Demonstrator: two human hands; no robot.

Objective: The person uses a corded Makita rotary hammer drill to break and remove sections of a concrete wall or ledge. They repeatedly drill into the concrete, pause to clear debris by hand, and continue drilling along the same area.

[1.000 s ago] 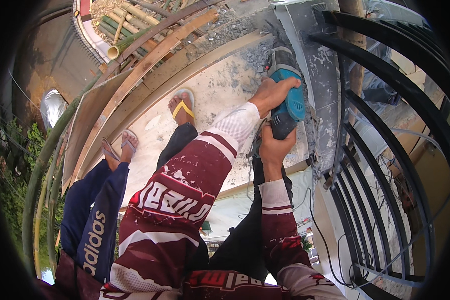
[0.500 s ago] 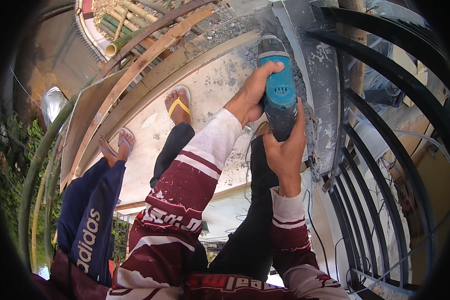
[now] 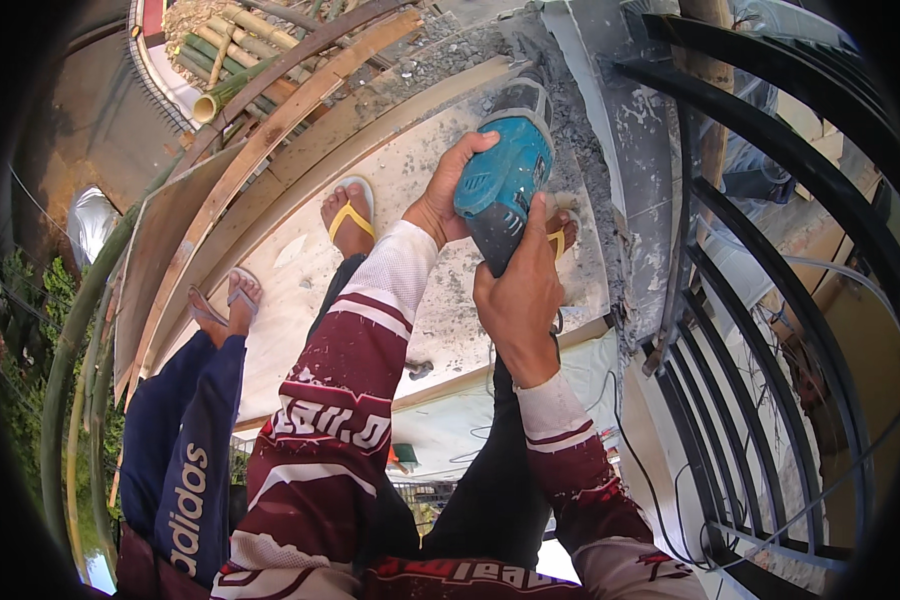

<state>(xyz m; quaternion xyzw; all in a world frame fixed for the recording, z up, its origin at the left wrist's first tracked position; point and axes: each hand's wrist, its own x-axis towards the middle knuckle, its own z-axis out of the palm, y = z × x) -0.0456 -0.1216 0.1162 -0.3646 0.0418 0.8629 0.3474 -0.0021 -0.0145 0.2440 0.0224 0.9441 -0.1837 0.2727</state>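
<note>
A teal and black demolition hammer point(image 3: 510, 165) is held out in front of me, its body slanting and its front end toward the broken concrete point(image 3: 568, 110) along the wall's foot. My left hand point(image 3: 448, 185) grips its side, the thumb lying over the teal casing. Around the black rear handle my right hand point(image 3: 523, 300) is closed. The tip of the tool is hidden from view by its front collar and grey rubble.
Dusty plywood point(image 3: 410, 240) lies underfoot, with curved planks point(image 3: 240, 160) along its left edge. Black railing bars point(image 3: 770, 130) rise on the right. A person in sandals point(image 3: 185, 430) stands close at my left. A black cable point(image 3: 635, 450) hangs at the lower right. Bamboo poles point(image 3: 235, 90) lie beyond.
The hammer has swung its rear end leftward and now slants more. Both hands have moved left with it, still gripping. My right foot now shows beside the tool.
</note>
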